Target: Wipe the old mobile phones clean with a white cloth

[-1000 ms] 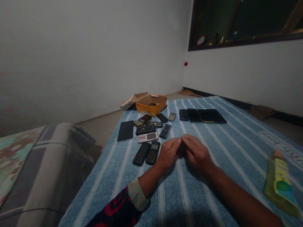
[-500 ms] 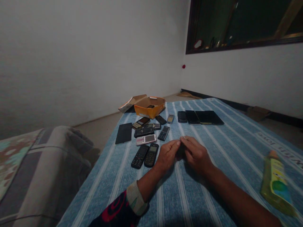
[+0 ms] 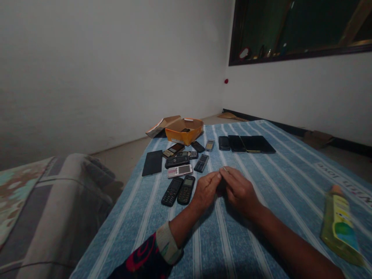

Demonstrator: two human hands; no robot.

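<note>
My left hand point(image 3: 205, 189) and my right hand point(image 3: 240, 188) rest together on the blue striped cloth point(image 3: 261, 217), fingertips touching. Both are curled over something small and dark between them that I cannot make out. Just left of my left hand lie two black keypad phones point(image 3: 178, 190). Beyond them sits a cluster of several more keypad phones point(image 3: 183, 159), one of them pink and white point(image 3: 179, 170). A flat black slab point(image 3: 153, 162) lies at the cloth's left edge. A row of dark smartphones point(image 3: 246, 143) lies farther back.
An open orange cardboard box point(image 3: 183, 130) stands at the far end of the cloth. A yellow-green bottle point(image 3: 339, 223) lies at the right. A rolled grey mattress or cushion point(image 3: 58, 209) is on the left. White walls and a dark window frame point(image 3: 290, 31) stand behind.
My hands have stayed together in the same spot, with only slight finger movement. The view has shifted a little.
</note>
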